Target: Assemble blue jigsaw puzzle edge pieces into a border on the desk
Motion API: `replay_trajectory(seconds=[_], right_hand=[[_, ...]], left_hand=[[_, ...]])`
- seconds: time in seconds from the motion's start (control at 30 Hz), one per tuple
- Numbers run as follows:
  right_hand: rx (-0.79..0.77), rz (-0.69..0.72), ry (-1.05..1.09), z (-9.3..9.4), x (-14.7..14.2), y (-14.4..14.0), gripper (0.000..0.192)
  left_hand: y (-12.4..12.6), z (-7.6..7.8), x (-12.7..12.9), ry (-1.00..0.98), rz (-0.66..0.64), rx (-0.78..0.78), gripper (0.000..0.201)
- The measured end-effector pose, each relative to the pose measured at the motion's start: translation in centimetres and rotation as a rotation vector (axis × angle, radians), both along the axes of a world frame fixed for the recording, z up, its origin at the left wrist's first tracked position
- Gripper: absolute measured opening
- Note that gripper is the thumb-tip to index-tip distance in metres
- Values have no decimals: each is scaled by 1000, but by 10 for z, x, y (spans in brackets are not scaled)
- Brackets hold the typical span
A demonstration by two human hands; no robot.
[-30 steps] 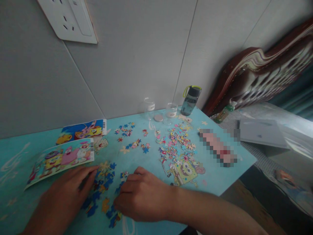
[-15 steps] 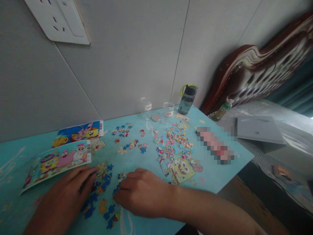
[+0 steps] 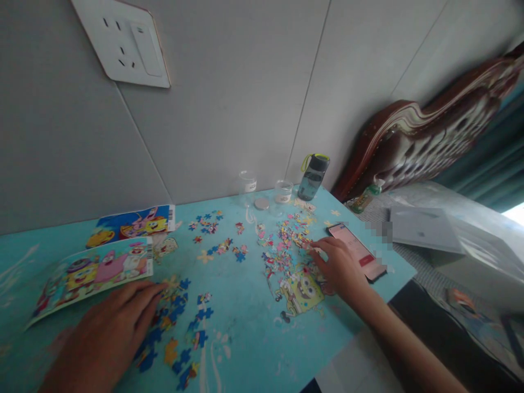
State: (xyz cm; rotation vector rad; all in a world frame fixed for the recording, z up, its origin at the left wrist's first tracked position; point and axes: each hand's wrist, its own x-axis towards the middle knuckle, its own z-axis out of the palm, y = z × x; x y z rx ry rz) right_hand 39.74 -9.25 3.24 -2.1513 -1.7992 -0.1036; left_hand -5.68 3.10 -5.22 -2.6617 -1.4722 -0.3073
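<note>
My left hand (image 3: 117,322) rests on the table at the lower left. Its fingers stretch out together, with the tips beside a group of mostly blue puzzle pieces (image 3: 178,308); nothing shows in it. Over the right edge of a pile of mixed colourful puzzle pieces (image 3: 292,234) is my right hand (image 3: 341,267), fingers apart and tips near the pieces. A column of blue and mixed pieces (image 3: 200,314) lies between the hands. Two cartoon picture sheets (image 3: 108,267) lie behind the left hand, one partly over the other.
A phone (image 3: 358,251) lies just right of my right hand. Along the wall stand two clear jars (image 3: 283,192), a round lid (image 3: 262,203) and a dark water bottle (image 3: 314,177). Small piece groups (image 3: 207,222) lie mid-table. Beyond the table's right edge are a bed and a laptop (image 3: 423,229).
My right hand has moved from the blue pieces in front to the mixed pile at the right. The left hand has stayed nearly still. The camera view has shifted slightly.
</note>
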Motion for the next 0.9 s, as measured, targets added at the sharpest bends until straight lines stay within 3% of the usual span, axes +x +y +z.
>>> replay_trajectory(seconds=[0.07,0.2,0.43,0.63,0.9], right_hand=[[-65,-38,-13,-5,16,-2,28],[-118,-56,-36,-9,19,0,31],[-123,-98,57,0,28,6,30],[-65,-10,199,-4,40,8,26],[-2,-15,54,-16,52,5,32]], left_hand=[[1,-1,0,2,-2,1,41],[0,1,3,-6,-4,15,40],[-3,3,5,9,4,26,41],[-3,3,4,-8,-3,14,42],[2,-8,-2,-1,-18,11,43]])
